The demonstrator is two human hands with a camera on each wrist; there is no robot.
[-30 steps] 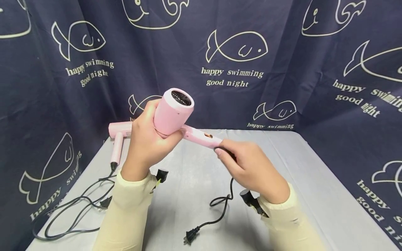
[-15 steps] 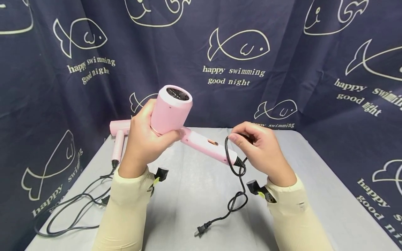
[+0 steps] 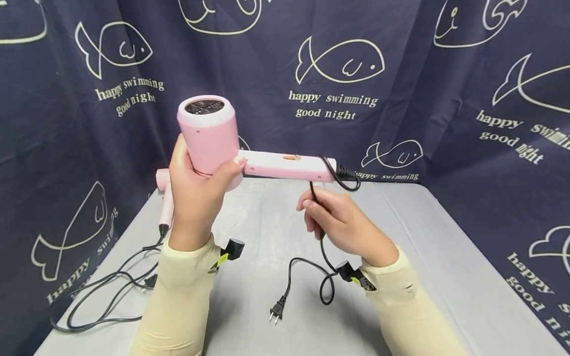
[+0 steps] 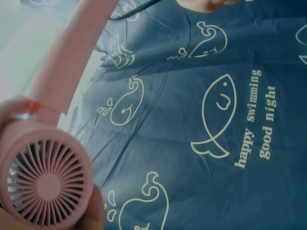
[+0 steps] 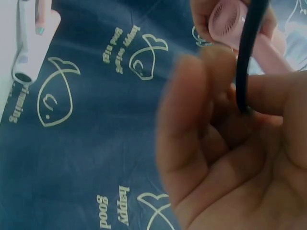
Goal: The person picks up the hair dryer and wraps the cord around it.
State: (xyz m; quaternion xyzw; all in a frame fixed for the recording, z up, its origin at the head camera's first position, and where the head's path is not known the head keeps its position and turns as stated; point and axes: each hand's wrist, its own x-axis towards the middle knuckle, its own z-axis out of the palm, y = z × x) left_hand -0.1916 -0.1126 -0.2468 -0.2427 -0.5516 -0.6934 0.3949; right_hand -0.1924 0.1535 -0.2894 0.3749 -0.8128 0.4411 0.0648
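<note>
A pink hair dryer [image 3: 211,136] is held up over the table, its barrel upright and its handle pointing right. My left hand [image 3: 196,198] grips the barrel from below, thumb near the handle joint. In the left wrist view the dryer's slatted round end [image 4: 48,184] faces the camera. The black power cord [image 3: 329,264] loops once round the handle's end. Just below the handle, my right hand [image 3: 345,220] pinches this cord between thumb and fingers; the right wrist view shows the cord [image 5: 249,52] there too. The two-pin plug [image 3: 277,309] hangs low over or rests on the table; I cannot tell which.
A second pink hair dryer [image 3: 166,205] lies at the table's left back, partly hidden behind my left hand. Its black cord [image 3: 95,326] coils along the left edge of the grey table [image 3: 249,277]. A dark blue fish-print curtain [image 3: 267,74] surrounds the table's back and sides.
The held dryer has risen and shifted left, its handle turning level. My right hand moved from the handle's end to the cord, now looped round the handle, and came down below it.
</note>
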